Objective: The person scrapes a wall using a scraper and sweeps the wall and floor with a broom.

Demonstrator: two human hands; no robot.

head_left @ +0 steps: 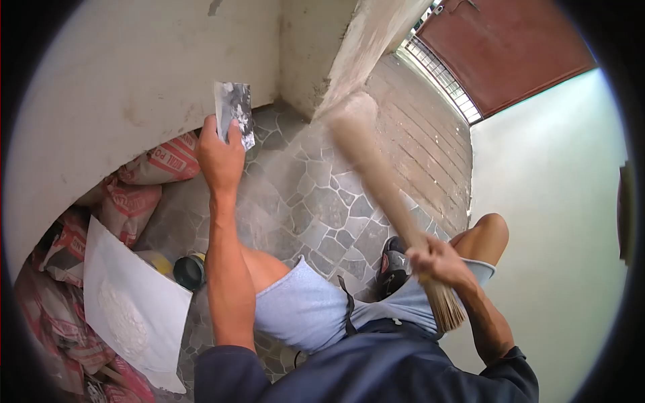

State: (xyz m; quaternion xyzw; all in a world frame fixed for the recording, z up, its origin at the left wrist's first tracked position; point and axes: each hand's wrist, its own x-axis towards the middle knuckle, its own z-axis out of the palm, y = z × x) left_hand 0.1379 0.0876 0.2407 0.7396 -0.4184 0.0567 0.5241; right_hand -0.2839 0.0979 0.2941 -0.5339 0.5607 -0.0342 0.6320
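Observation:
My left hand (222, 158) is raised near the wall and closed on a flat rectangular metal scraper (236, 111). White and dark smears cover the scraper's face. On the other side, my right hand (440, 263) is wrapped round a broom (386, 191) made of straw-like stalks. The stalk ends stick out behind the hand near my lap, while the far end is smeared by motion close to the wall's edge. Whether that end touches the wall cannot be made out. A pale haze hangs over the floor between my hands.
Red-and-grey sacks (131, 208) are stacked along the left wall. A white sheet (178, 295) bearing pale powder (121, 319) lies by them, next to a dark round container (190, 271). The floor is stone-patterned (316, 195); a ridged ramp (430, 134) leads to a red gate (510, 47).

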